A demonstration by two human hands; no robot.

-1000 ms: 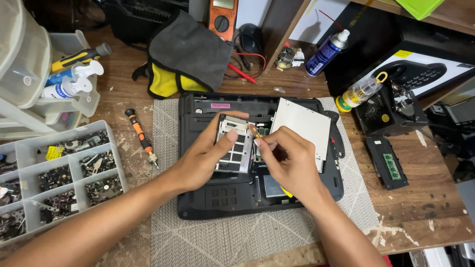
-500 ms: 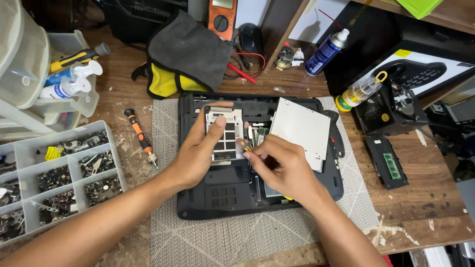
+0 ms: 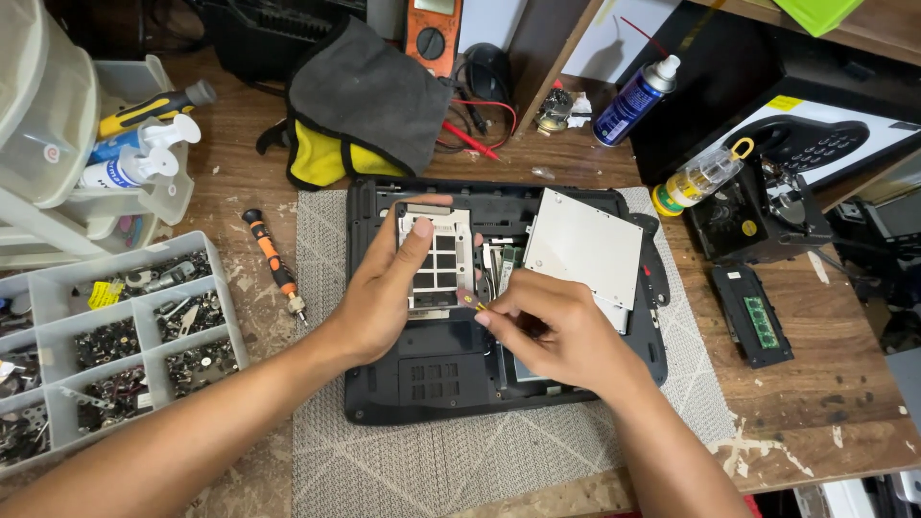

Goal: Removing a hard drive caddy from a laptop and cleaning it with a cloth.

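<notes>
A black laptop [image 3: 432,379] lies bottom-up on a grey woven mat [image 3: 422,460]. My left hand [image 3: 379,288] holds a silver perforated cover plate [image 3: 436,259] over the laptop's open bay, thumb on its face. My right hand [image 3: 552,331] is closed around a small yellow-tipped tool [image 3: 477,305] at the plate's lower right edge. A flat silver optical drive [image 3: 580,251] rests across the laptop's right side.
An orange-and-black screwdriver [image 3: 273,261] lies left of the mat. A grey parts tray [image 3: 106,345] with several screw compartments stands at the left. A blue spray can [image 3: 633,101], a small bottle [image 3: 696,179], a black part [image 3: 753,317] and a grey-yellow pouch [image 3: 350,105] surround the laptop.
My left hand moved the silver plate up and left, then laid it flatter over the bay. My right hand slid down to the plate's lower right edge.
</notes>
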